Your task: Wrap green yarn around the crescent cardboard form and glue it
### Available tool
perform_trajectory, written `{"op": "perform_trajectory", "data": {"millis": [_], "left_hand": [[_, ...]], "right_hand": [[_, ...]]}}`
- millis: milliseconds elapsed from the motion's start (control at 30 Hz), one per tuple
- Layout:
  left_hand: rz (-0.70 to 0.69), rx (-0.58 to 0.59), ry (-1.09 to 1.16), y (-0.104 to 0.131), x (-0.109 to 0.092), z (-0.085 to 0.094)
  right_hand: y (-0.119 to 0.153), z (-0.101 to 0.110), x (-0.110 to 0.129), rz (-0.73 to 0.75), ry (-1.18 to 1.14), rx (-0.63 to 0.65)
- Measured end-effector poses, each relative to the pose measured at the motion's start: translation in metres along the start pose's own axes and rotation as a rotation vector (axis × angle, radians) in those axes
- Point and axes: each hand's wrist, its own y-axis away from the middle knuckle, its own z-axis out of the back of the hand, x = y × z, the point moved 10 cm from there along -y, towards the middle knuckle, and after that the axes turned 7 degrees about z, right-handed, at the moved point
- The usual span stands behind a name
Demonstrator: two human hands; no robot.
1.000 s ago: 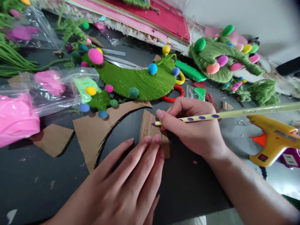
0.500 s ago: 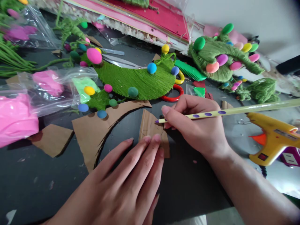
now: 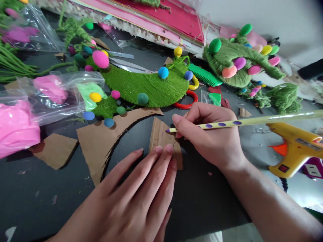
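Note:
My left hand lies flat with its fingers stretched out, the fingertips resting on a small piece of brown cardboard. In my right hand is a long pale yellow pen with purple dots, gripped close to its tip. The pen's purple point is at the cardboard's upper right edge; whether it touches cannot be made out. Faint pencil-like lines show on the cardboard, and my left fingers hide its lower part. A larger curved cardboard offcut lies left of it.
Beyond my hands lies a green yarn-wrapped crescent with coloured balls, over red-and-yellow-handled scissors. A yellow glue gun lies at right. Bags of pink clay are at left. A green comb sits behind.
The pen's tip has shifted very slightly to the left, and its far end has dipped a little. My left hand stays in place on the cardboard.

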Motion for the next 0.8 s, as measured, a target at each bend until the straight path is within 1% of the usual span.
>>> {"op": "perform_trajectory", "data": {"millis": [233,333,533,800], "left_hand": [[0.003,-0.003,-0.016,0.0017,-0.0014,0.0011],[-0.006,-0.007,-0.016,0.0016,-0.0021,0.0022],[0.007,-0.025,-0.010,0.0016,-0.0011,0.0020],[0.009,-0.008,-0.008,0.0019,-0.0019,-0.0005]], "right_hand": [[0.0012,-0.0047,0.0012,0.028,0.005,0.023],[0.0023,-0.0041,0.0008,0.038,0.026,0.015],[0.0005,0.0005,0.0007,0.007,-0.001,-0.013],[0.0020,-0.0034,0.0019,0.026,0.007,0.001]]}}
